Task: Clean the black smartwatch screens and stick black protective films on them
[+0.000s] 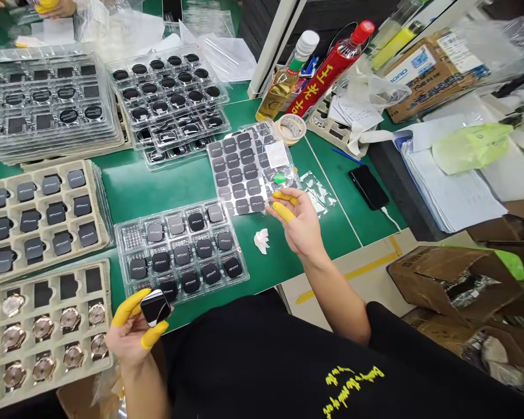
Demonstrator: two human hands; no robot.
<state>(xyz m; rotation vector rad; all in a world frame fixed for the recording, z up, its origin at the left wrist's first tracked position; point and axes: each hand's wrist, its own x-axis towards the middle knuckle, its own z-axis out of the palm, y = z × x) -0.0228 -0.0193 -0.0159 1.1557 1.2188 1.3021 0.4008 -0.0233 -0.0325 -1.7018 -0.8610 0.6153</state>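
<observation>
My left hand (133,331) wears yellow finger covers and grips a square smartwatch body (155,307) with a glossy black face and rounded corners. It is held over the near left corner of a clear plastic tray (124,250), whose pockets hold several dark square pieces with small print. My right hand (294,221), also with yellow finger covers, pinches at the lower right corner of a sheet of dark square labels (236,174). Whether a single label is between its fingertips cannot be made out. Beside that hand lies crumpled white paper (261,240).
Trays of square watch bodies (29,221) and round watches (43,329) stand left; stacked clear trays (166,87) lie behind. Bottles (327,75), a tape roll (290,128) and a charging phone (368,187) are right. A co-worker's hand (61,8) shows top left.
</observation>
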